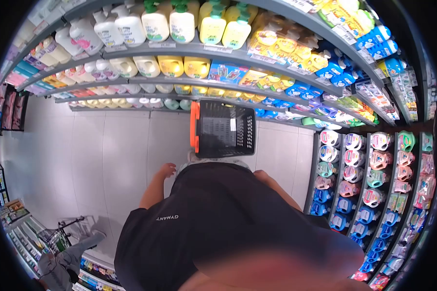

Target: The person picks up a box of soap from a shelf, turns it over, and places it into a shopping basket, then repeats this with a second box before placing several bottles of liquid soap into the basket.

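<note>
I look down over my black shirt (204, 218) at a black shopping basket (223, 128) with an orange handle, standing on the grey tiled floor just in front of me. My left hand (167, 169) hangs beside my waist, to the left of and below the basket; its fingers look loosely curled and I see nothing in it. My right hand (258, 174) is mostly hidden behind the shirt's edge, with only the forearm and a bit of the hand showing, close to the basket's lower right corner.
Shelves of detergent and soap bottles (179, 24) curve across the top, and tubs of laundry pods (359, 169) fill the shelves on the right. At the lower left another person's grey sleeve (77, 250) rests by a shopping trolley (58, 235).
</note>
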The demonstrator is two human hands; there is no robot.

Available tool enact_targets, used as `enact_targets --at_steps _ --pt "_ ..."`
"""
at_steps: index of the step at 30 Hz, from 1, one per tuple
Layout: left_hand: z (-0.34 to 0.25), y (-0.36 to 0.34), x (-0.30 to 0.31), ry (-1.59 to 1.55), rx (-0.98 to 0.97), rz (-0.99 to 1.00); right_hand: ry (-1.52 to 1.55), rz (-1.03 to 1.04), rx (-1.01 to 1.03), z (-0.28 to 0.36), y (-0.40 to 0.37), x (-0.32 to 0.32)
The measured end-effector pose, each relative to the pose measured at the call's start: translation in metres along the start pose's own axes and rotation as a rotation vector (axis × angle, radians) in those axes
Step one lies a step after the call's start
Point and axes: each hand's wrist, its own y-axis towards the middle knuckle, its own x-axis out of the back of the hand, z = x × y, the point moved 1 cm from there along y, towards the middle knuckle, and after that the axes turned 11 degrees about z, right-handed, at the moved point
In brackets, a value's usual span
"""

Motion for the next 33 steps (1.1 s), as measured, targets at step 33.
enact_targets --at_steps 33 --pt "-0.001 -0.043 -0.082 -0.114 -0.067 -0.269 -0.642 -1.491 1.2 0.492 -0.46 0.404"
